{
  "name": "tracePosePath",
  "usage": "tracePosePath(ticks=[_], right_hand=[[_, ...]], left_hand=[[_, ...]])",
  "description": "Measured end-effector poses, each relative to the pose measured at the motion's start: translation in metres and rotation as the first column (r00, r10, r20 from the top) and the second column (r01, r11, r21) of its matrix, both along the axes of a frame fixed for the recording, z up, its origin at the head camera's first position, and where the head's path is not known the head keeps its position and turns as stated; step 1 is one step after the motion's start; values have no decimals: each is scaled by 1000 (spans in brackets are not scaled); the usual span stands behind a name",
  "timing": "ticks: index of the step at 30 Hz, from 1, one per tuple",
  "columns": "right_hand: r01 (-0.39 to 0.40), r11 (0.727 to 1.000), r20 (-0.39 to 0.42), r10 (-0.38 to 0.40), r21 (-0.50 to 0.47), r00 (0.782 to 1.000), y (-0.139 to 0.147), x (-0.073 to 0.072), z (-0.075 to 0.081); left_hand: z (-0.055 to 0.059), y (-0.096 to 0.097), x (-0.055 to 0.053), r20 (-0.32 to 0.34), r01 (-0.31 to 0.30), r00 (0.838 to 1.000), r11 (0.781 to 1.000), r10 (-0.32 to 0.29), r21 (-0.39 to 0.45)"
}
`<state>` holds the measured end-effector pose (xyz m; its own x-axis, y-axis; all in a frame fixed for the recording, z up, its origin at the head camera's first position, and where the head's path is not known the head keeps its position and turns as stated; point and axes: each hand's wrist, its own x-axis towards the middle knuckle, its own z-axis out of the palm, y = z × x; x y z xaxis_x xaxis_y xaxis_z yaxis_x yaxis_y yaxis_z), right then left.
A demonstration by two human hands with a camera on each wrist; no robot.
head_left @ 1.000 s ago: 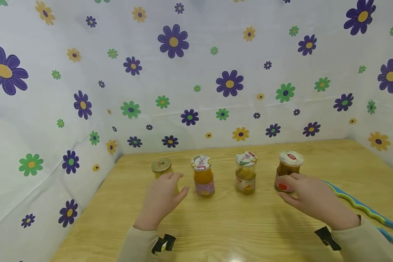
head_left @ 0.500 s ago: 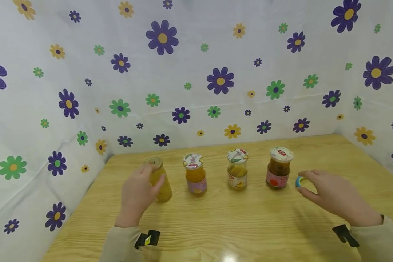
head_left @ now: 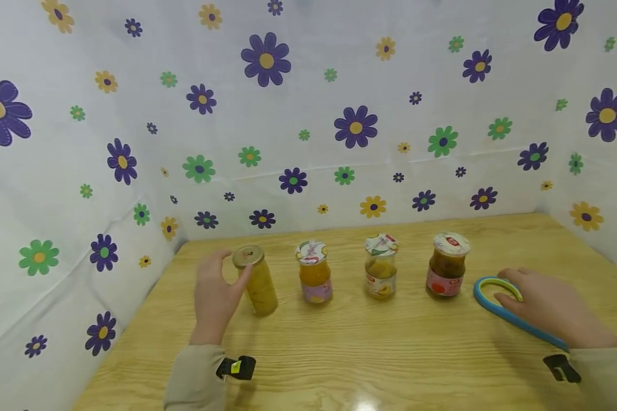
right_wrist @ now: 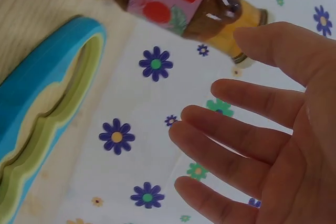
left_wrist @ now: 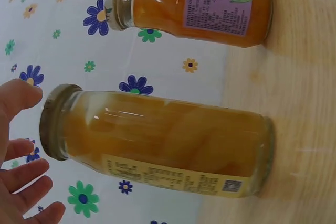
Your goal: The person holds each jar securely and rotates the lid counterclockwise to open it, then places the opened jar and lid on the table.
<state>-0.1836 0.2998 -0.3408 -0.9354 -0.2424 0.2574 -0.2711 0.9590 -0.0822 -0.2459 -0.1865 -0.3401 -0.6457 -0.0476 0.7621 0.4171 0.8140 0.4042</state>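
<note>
L hand (head_left: 216, 298), spread, by tall glass jar (head_left: 261, 288): prob. heavy, slick, best held mid-body. R hand (head_left: 550, 305), spread, nr jar opener (head_left: 514, 320): prob. light, stiff.

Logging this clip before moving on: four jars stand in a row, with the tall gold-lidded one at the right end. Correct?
Not quite: in the head view the tall gold-lidded jar is at the left end, beside the left hand. The pink-labelled jar is at the right end. The rest stands.
</note>
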Motion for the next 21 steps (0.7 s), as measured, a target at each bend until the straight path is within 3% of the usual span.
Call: tracePosePath(ticks=[3,7,13,17,21], right_hand=[[27,1000,31,-27,5,999,8,-2,-4],[55,998,94,-57,25,994,18,-5,-9],[93,994,214,-104,58,971,34,-9,-13],[120,992,313,-125,35,941,44,-9,-17],[152,987,425,-161,55,891,51,-9,-23]], left_hand=[[-4,0,-5,98,24,995,997,-30,70],[-7,2,-8,207,43,975,985,-78,169],[-13,3,-13,374,39,914,951,-158,307],[-21,3,-17,427,41,880,927,-210,373],[-27,4,-19,477,42,846,921,-239,388]])
